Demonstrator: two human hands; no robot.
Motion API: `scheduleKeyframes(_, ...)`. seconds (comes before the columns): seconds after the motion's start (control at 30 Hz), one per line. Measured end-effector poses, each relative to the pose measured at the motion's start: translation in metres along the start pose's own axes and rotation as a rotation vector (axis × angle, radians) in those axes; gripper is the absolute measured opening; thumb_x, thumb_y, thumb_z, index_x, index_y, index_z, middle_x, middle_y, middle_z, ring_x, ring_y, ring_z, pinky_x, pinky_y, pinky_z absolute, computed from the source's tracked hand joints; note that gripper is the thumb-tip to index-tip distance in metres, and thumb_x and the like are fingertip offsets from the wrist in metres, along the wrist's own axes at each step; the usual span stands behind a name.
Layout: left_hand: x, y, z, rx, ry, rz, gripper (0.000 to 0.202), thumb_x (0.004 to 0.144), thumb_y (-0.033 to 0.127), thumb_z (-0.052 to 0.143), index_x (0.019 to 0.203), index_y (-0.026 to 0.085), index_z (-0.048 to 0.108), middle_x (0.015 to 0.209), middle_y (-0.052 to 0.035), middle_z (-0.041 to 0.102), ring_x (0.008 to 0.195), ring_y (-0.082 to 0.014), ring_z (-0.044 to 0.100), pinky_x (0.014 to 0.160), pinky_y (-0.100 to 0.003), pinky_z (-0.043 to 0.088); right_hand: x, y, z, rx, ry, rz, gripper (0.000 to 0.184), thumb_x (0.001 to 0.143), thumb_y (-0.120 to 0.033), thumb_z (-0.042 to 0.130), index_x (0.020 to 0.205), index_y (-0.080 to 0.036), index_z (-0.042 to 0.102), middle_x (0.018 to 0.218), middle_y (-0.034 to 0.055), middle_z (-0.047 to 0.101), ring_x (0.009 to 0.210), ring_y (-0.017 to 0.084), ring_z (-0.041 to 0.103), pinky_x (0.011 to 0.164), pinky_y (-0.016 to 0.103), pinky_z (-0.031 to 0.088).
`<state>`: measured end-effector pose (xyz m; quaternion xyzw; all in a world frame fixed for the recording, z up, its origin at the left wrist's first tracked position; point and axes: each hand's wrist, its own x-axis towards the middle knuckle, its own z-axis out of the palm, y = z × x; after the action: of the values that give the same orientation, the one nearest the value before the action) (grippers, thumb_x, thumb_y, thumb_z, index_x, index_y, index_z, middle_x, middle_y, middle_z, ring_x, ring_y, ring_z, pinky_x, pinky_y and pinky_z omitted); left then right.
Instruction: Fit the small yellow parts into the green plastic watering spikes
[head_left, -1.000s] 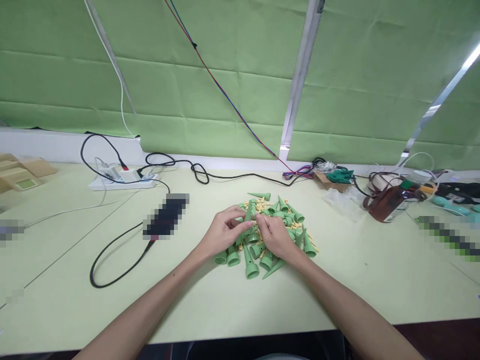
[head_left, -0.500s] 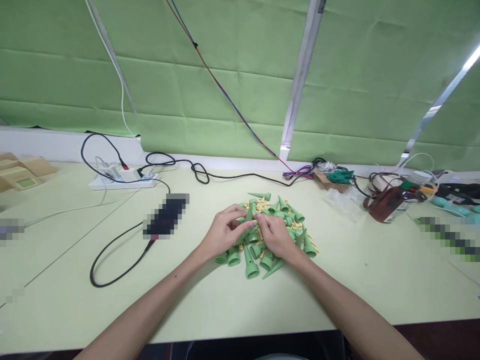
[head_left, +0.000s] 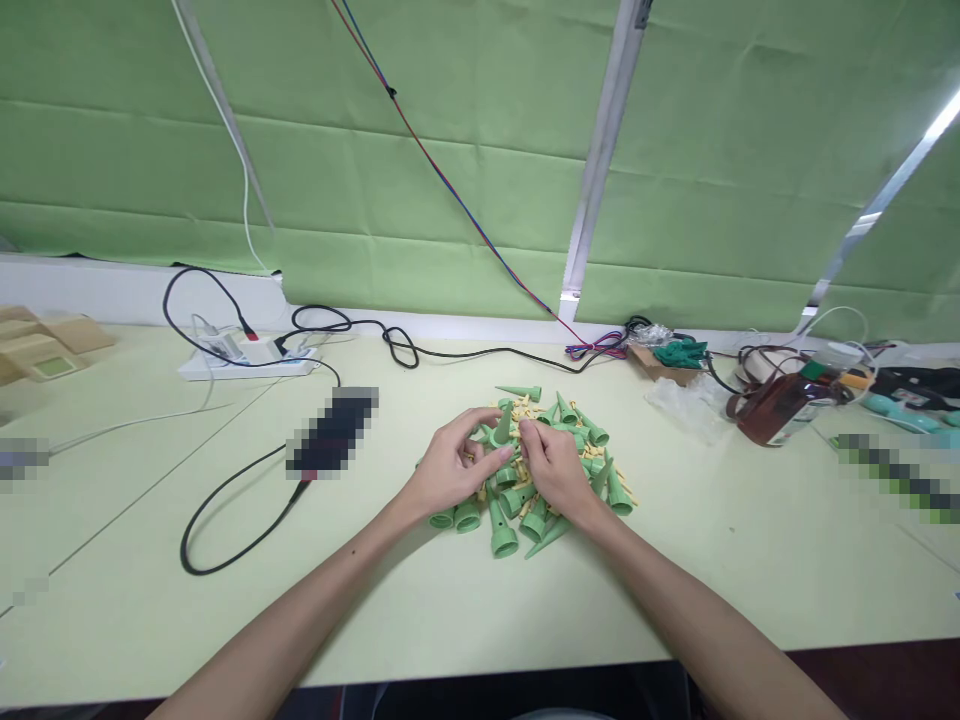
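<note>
A pile of green plastic cones [head_left: 570,440] mixed with small yellow pegs lies in the middle of the pale green table [head_left: 420,610]. My left hand [head_left: 448,470] curls its fingers around one green cone [head_left: 502,427] held above the pile. My right hand [head_left: 551,468] meets it from the right, fingers pinched together at the cone's end. What the right fingers hold is too small to make out.
A white power strip [head_left: 247,360] with black cables sits at the back left, and a black cable loop [head_left: 217,520] trails toward me. Cardboard boxes [head_left: 45,345] stand far left. A brown bottle [head_left: 780,410], plastic bag and tangled wires crowd the right.
The held cone has turned more upright, and both hands have shifted slightly upward over the pile.
</note>
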<state>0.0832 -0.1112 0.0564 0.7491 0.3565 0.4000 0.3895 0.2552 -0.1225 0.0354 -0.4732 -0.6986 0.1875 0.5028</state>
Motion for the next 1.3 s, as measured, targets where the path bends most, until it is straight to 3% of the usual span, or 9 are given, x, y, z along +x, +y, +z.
scheduleKeyframes(0.13,0.0009,0.0007,0.0,-0.078,0.033,-0.062,0.055,0.083,0.042,0.064,0.131,0.028,0.04,0.114,-0.0061,0.054,0.043,-0.0012,0.049,0.041,-0.018,0.04,0.0005,-0.0021,-0.0016,0.003,0.046,0.025,0.044,0.101,-0.04,0.034,0.063,-0.021,0.04,0.054,-0.0037,0.041,0.049,0.012,0.038,0.052,0.027,0.03)
scheduleKeyframes(0.23,0.0031,0.0002,-0.0003,-0.098,0.085,-0.096,0.041,0.085,0.047,0.06,0.117,0.024,0.047,0.108,-0.0045,0.058,0.037,-0.0011,0.047,0.035,-0.018,0.033,0.0007,-0.0031,-0.0026,0.001,0.072,0.028,0.043,0.101,-0.04,0.034,0.063,-0.021,0.04,0.053,-0.0038,0.042,0.049,0.012,0.039,0.052,0.027,0.031)
scheduleKeyframes(0.33,0.005,0.001,-0.0011,-0.107,0.086,-0.132,0.033,0.088,0.052,0.054,0.092,0.018,0.054,0.075,0.0015,0.061,0.032,-0.0027,0.04,0.034,-0.018,0.029,0.0004,-0.0029,-0.0031,-0.008,0.073,0.023,0.041,0.101,-0.039,0.036,0.064,-0.021,0.04,0.054,-0.004,0.042,0.05,0.012,0.039,0.053,0.027,0.031)
scheduleKeyframes(0.4,0.0056,0.0027,-0.0016,-0.134,0.048,-0.17,0.039,0.09,0.054,0.051,0.079,0.017,0.055,0.047,0.0068,0.047,0.029,-0.0045,0.035,0.035,-0.018,0.027,-0.0001,-0.0023,-0.0031,-0.008,0.065,0.019,0.04,0.101,-0.038,0.036,0.066,-0.021,0.04,0.055,-0.0041,0.041,0.05,0.012,0.039,0.053,0.027,0.031)
scheduleKeyframes(0.47,0.0059,0.0049,-0.0018,-0.176,0.011,-0.213,0.044,0.09,0.056,0.049,0.071,0.016,0.055,0.036,0.0087,0.035,0.028,-0.0051,0.032,0.034,-0.017,0.024,-0.0006,-0.0015,-0.003,0.0,0.056,0.015,0.038,0.101,-0.038,0.036,0.067,-0.021,0.04,0.057,-0.0041,0.041,0.051,0.012,0.039,0.053,0.026,0.032)
scheduleKeyframes(0.73,0.0055,0.0042,-0.0024,-0.356,-0.1,-0.355,0.047,0.085,0.061,0.054,0.073,0.016,0.057,0.037,0.0086,0.034,0.027,-0.0035,0.026,0.029,-0.016,0.008,-0.0006,-0.0019,-0.0024,0.017,0.013,-0.007,0.036,0.101,-0.037,0.038,0.069,-0.021,0.041,0.057,-0.0043,0.041,0.051,0.012,0.039,0.054,0.026,0.032)
scheduleKeyframes(1.3,0.004,-0.0004,-0.0032,-0.332,-0.15,-0.308,0.043,0.084,0.057,0.06,0.07,0.017,0.054,0.035,0.009,0.036,0.028,-0.0038,0.028,0.034,-0.017,0.013,-0.0022,0.0019,-0.002,0.034,-0.048,-0.034,0.035,0.101,-0.037,0.034,0.069,-0.023,0.035,0.056,-0.0043,0.04,0.049,0.013,0.038,0.052,0.027,0.03)
